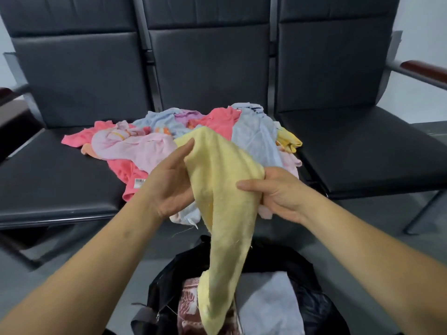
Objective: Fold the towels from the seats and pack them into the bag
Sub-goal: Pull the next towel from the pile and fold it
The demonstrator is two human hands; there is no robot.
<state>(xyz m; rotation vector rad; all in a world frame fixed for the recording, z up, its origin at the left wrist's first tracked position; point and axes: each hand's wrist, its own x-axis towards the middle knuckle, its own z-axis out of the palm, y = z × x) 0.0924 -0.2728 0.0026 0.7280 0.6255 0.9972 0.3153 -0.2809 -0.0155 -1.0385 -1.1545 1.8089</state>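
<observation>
A pale yellow towel [222,213] hangs between my hands, its lower end dangling over the open black bag [312,308] on the floor. My left hand [169,184] holds the towel's upper left part, thumb on its front. My right hand [278,192] grips the towel's right edge, fingers curled behind it. A heap of pink, coral, blue and yellow towels [154,146] lies on the middle seat. Inside the bag sit a folded light blue towel [268,303] and a dark red patterned towel [188,308].
A row of three black padded seats [377,151] stands ahead, with wooden-topped armrests [425,70] at both ends. Grey floor [362,218] lies between the seats and the bag. The right seat and the left seat's near part are bare.
</observation>
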